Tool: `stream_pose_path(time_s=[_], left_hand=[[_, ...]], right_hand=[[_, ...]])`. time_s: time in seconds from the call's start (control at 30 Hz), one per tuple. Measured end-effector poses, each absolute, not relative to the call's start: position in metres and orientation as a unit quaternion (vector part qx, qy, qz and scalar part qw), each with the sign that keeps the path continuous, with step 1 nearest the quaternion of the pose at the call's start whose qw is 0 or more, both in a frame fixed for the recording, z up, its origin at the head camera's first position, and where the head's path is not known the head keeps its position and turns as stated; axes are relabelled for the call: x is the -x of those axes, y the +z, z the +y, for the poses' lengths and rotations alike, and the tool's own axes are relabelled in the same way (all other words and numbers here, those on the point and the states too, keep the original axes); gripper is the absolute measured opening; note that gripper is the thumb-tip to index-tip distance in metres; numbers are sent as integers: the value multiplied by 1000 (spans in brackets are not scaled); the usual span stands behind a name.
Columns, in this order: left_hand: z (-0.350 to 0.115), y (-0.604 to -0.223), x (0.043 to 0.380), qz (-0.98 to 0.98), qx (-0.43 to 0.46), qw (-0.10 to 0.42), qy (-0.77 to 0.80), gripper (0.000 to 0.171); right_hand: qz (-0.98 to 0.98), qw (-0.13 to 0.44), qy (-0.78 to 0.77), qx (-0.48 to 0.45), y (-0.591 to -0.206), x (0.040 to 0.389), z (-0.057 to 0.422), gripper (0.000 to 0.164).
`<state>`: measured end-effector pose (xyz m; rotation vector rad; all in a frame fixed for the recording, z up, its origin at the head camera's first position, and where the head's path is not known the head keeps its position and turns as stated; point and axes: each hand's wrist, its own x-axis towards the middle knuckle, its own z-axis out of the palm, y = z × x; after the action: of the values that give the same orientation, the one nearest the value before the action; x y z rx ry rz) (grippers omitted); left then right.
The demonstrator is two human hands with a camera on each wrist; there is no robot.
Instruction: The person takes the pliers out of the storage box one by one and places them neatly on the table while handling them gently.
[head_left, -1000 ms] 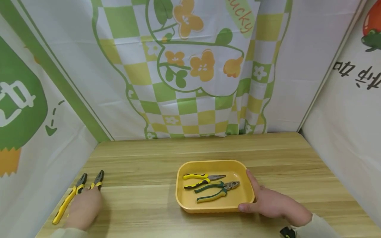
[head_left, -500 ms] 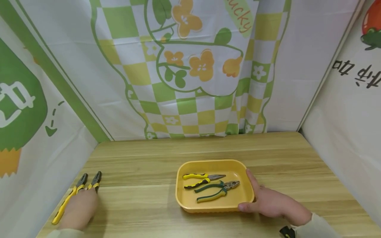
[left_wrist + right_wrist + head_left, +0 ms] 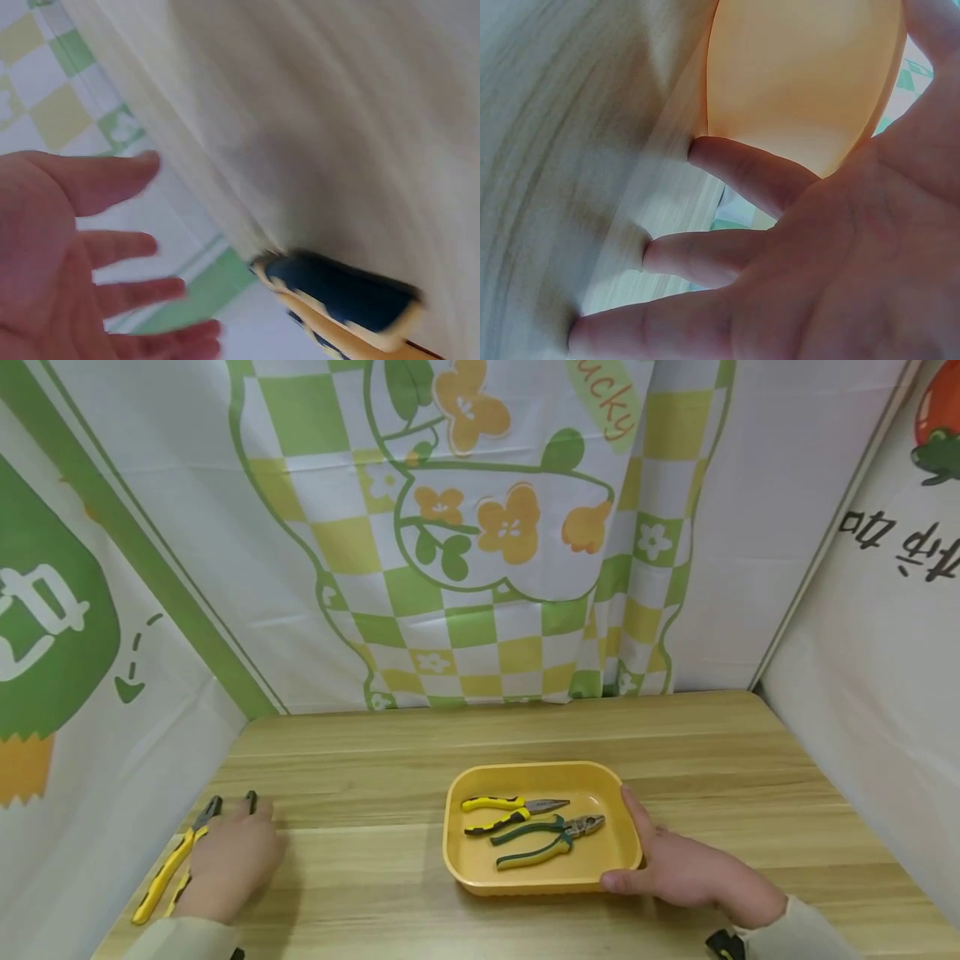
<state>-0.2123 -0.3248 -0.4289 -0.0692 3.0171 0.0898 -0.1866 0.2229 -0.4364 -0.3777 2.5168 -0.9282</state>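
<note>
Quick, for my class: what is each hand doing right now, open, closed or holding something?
Left hand: open, holding nothing, near the leftmost pliers.
Right hand: open, fingers spread, touching the end of the yellow tray.

Bare wooden tabletop (image 3: 360, 852) separates a person's left hand (image 3: 237, 862) from the yellow tray (image 3: 540, 889) to its right; yellow-handled pliers (image 3: 163, 877) block its left, a second pair (image 3: 181, 890) partly covered by it.
</note>
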Motion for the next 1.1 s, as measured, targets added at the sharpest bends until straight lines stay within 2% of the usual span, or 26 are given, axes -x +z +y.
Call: stream_pose_path(time_s=[0.1, 0.2, 0.47, 0.53, 0.87, 1.1], left_hand=[[-309, -427, 215, 999, -41, -22, 5, 65], [-290, -421, 218, 995, -74, -68, 12, 61], [-229, -400, 226, 973, -160, -138, 89, 28], [-212, -394, 227, 969, -182, -120, 117, 26], [-138, -385, 237, 945, -262, 52, 187, 31], [-105, -392, 246, 943, -297, 101, 107, 36]], right_hand=[[909, 216, -330, 135, -436, 187, 222, 126], [910, 218, -327, 133, -436, 187, 222, 126], [911, 221, -324, 128, -438, 189, 222, 125], [911, 222, -325, 126, -438, 189, 222, 126], [911, 222, -324, 127, -439, 189, 223, 126], [910, 220, -327, 132, -438, 188, 223, 126]])
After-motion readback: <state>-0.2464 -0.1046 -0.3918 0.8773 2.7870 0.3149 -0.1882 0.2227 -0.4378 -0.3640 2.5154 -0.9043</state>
